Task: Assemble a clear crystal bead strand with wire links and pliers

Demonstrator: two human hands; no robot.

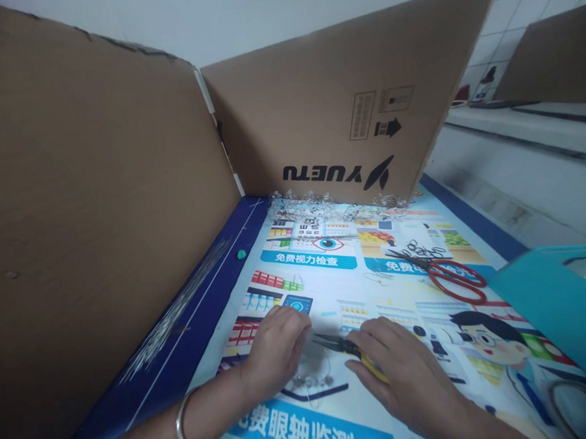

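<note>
My left hand is closed, its fingertips pinched on what looks like a thin wire, mostly hidden by the fingers. Below the fingers, a faint curved loop carries several small clear beads over the printed sheet. My right hand is wrapped around needle-nose pliers with yellow handles. Their dark jaws point left at my left fingertips, a small gap apart. Whether the jaws grip anything is too fine to tell.
Cardboard panels stand at the left and back. Beaded wire pieces lie along the back panel. Red-handled scissors rest at right beside small dark rings. Straight wires lie at left near a green lump. A turquoise box stands right.
</note>
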